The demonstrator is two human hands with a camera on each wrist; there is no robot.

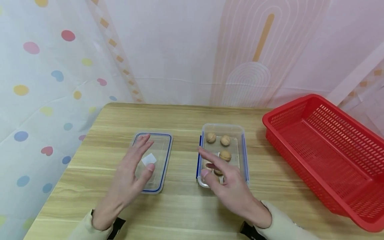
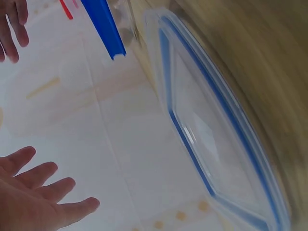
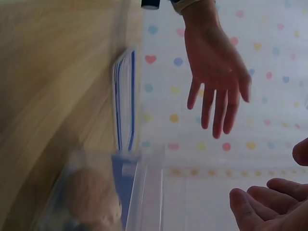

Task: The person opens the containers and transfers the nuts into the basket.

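My left hand (image 1: 128, 175) hovers over the left part of a clear lid (image 1: 162, 160) with a blue seal, which lies on the table with a white square on it. Its fingers are extended and hold nothing. Above the near end of a clear plastic box (image 1: 234, 128) with blue side clips is my right hand (image 1: 232, 185), fingers stretched out and touching nothing. Several walnuts (image 1: 225, 155) lie in the box, some partly hidden behind the right hand. In the right wrist view, a blurred walnut (image 3: 91, 197) shows through the box wall.
A large red plastic basket (image 1: 303, 160) with slotted sides stands at the right of the wooden table (image 1: 183, 213). Behind the table hangs a patterned cloth (image 1: 177, 50) with dots and arches.
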